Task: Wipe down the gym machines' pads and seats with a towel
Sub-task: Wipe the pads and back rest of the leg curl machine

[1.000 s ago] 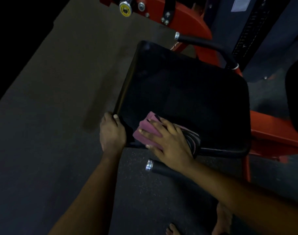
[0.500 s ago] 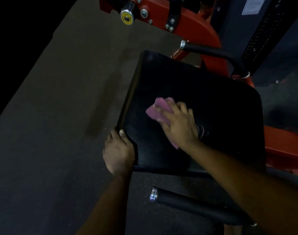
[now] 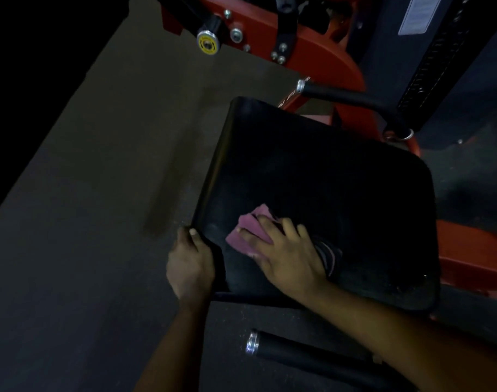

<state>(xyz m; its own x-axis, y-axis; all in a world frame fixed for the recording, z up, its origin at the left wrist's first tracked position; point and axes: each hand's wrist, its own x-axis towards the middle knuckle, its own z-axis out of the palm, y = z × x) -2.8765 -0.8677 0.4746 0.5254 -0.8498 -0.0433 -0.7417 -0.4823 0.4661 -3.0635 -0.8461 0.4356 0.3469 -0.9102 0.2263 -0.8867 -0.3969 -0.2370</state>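
A black padded seat fills the middle of the view, its surface smooth and dark with rounded corners. The pink towel lies on the near left part of this seat, bunched flat against the padding, and a darker striped part of it shows from under the far side of the palm. The right hand rests on top of the towel with its fingers straight and spread, pressing the cloth down onto the pad; its grip is apart, flat rather than curled round anything. The left hand holds the seat at its near left corner, thumb laid along the top edge and the rest of the hand wrapped round the side, so that grip is clamped on the seat. Both forearms reach in from the bottom of the view. Just below the seat's near edge, a black handle with a shiny metal end cap sticks out to the left, apart from both hands. A second black handle with the same kind of cap curves past the seat's far edge. Behind it stands the machine's red frame, dotted with bolts, and a yellow-faced knob sits at its left end. A dark upright column carrying a white label stands at the upper right. The floor to the left is dull grey and brown.
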